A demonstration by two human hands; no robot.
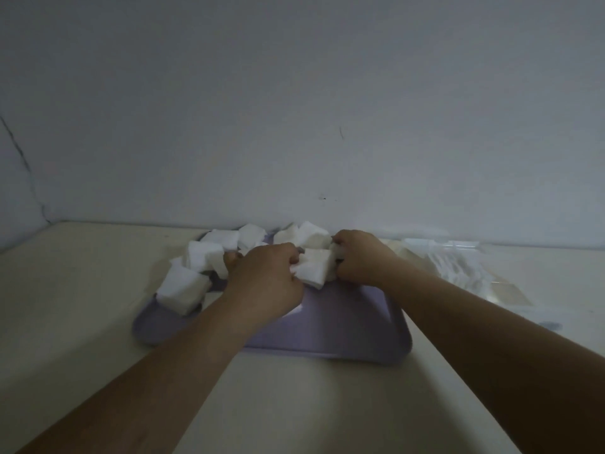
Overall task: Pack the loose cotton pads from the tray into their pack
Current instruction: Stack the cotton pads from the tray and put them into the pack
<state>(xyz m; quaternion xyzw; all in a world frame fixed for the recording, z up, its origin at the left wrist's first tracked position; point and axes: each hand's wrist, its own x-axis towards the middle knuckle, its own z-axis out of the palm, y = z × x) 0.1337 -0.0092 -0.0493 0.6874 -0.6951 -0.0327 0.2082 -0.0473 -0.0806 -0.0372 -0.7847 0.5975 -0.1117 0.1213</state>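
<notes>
A pale grey wall (294,93) with a few dark marks fills the upper part of the view. Below it is a cream table (82,290), and the light is dim. On the table lies a lilac tray (343,322). Its near part is bare, while its far and left parts carry the loose cotton pads (206,253), white squares that lie in small, untidy piles. Some of them lean over the left rim.

Both hands are over the far middle of the tray. The left hand (262,276) and the right hand (363,260) have their fingers curled, and they hold between them one stack of cotton pads (314,267), each hand gripping one side. The stack seems to be a little above the tray floor, but I cannot tell this for certain.

The clear plastic pack (458,267) lies on the table just to the right of the tray. It is crumpled, and I cannot see where its opening is.

In my judgement, the step in hand is to gather and square one stack. Many pads are not packed, so the task looks far from finished. The next move calls for carrying the stack to the right while keeping it pressed together, and one hand will probably have to open the pack.
</notes>
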